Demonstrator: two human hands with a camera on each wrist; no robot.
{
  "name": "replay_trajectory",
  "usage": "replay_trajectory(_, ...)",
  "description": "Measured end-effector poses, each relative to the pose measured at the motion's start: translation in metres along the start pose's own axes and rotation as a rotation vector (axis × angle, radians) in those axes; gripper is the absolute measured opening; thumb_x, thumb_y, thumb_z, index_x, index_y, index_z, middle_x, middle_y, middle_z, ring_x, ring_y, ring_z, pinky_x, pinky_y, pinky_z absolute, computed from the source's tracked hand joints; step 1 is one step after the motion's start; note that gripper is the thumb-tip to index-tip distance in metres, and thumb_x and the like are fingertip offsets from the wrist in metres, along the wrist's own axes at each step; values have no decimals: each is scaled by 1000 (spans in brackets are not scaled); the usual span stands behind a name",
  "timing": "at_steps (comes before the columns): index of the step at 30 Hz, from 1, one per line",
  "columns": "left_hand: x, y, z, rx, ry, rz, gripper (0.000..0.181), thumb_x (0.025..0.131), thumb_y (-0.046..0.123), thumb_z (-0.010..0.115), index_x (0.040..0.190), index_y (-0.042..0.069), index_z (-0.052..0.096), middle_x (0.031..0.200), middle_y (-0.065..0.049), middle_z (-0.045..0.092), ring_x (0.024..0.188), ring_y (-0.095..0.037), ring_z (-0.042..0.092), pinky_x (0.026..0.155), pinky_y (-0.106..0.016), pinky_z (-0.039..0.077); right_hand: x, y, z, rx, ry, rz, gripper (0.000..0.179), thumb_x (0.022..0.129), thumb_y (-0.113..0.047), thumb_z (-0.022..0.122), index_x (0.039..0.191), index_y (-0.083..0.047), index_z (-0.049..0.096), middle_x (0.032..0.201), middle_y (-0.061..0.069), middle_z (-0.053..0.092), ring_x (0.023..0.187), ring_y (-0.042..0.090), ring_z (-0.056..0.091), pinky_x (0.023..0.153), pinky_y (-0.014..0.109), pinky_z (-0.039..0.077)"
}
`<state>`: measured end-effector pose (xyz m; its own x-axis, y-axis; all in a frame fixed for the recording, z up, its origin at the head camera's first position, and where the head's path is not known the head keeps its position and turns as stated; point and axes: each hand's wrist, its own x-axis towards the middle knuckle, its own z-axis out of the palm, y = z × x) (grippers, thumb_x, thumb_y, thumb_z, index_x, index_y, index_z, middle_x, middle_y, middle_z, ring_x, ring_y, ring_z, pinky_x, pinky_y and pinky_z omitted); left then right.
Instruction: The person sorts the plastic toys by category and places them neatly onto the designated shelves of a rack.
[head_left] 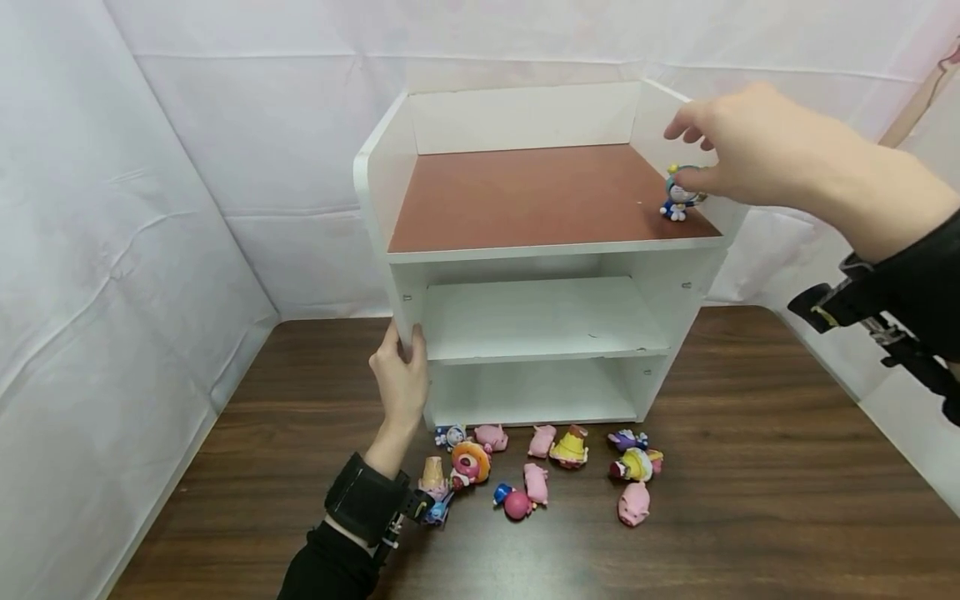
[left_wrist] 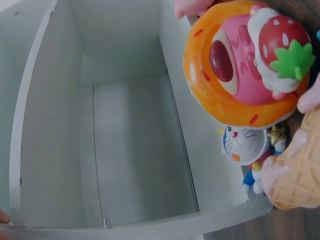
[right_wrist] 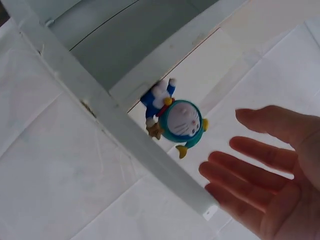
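Observation:
A small blue-and-white cat figurine (head_left: 677,200) with a teal hood stands on the brown top board of the white shelf unit (head_left: 555,247), at its front right corner. My right hand (head_left: 780,154) is just above and beside it, fingers spread and apart from it. In the right wrist view the figurine (right_wrist: 181,120) stands free of the fingers (right_wrist: 250,160). My left hand (head_left: 401,379) grips the front edge of the shelf unit's left side panel, low down. In the left wrist view only fingertips (left_wrist: 4,217) show at the lower left.
Several toy figures lie on the dark wooden table (head_left: 712,542) before the unit: pink pigs (head_left: 634,504), a bear in an orange ring (head_left: 470,464), an ice-cream-cone figure (head_left: 433,479) and a yellow-dressed figure (head_left: 570,447). White cloth (head_left: 135,250) hangs behind and at the sides.

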<state>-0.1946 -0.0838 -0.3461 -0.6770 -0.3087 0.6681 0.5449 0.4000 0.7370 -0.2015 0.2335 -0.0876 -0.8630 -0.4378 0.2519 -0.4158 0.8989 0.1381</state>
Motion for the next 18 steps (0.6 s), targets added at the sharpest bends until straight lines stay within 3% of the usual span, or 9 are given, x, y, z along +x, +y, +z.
replay_trajectory(5,0,-1,0,-1,-8,-4,31,88,4,49,117,-6,52,109,-22,58,98,-32,57,76,-43,48,-13,-4,7,49,141,38,36,81,-15,61,111,2,55,104,21,58,93,36,52,69,46,42)
replay_trajectory(10,-1,-2,0,-3,-10,-1,31,88,4,49,117,-6,52,109,-22,58,98,-32,56,77,-43,47,-23,1,25,53,330,21,26,80,-20,63,102,-6,62,93,9,64,82,25,57,64,38,41)
replay_trajectory(18,0,-1,0,-4,-9,-5,32,88,3,49,119,-5,52,109,-22,57,99,-32,55,77,-42,47,-48,-20,34,134,537,-45,14,80,-21,63,91,-14,67,78,-10,65,68,6,57,63,9,37)
